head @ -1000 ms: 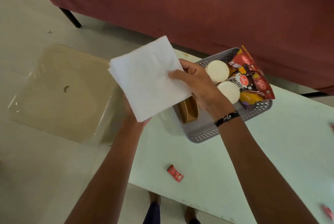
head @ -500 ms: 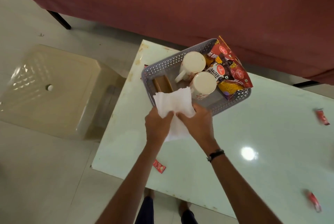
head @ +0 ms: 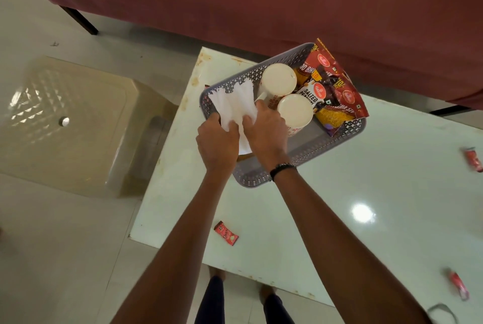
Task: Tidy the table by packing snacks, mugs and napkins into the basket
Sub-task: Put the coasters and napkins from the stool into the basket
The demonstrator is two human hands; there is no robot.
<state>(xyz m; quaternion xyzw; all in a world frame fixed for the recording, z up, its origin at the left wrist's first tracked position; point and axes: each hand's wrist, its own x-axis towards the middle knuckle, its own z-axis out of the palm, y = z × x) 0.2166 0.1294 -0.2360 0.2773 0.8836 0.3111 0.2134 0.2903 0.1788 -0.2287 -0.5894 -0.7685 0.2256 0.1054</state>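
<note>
Now, in the head view, both hands work at the left end of the grey basket [head: 308, 152], which sits on the pale table [head: 339, 219] near its far left corner; the left hand [head: 218, 142] and the right hand [head: 264, 135] each grip the crumpled white napkin [head: 235, 104], fingers curled into its folds, and the napkin lies mostly inside the basket against its left wall; two white mugs [head: 279, 80] stand just beside it, and the snack packets [head: 332, 91] lean at the far right end. To finish this step well, I judge, the napkin should be pressed flat into the free corner and kept off the mug rims, so nothing tips; then both hands let go together. Small red sachets [head: 226, 232] lie on the table, one near the front edge and others well apart at the right; they likely go in next.
</note>
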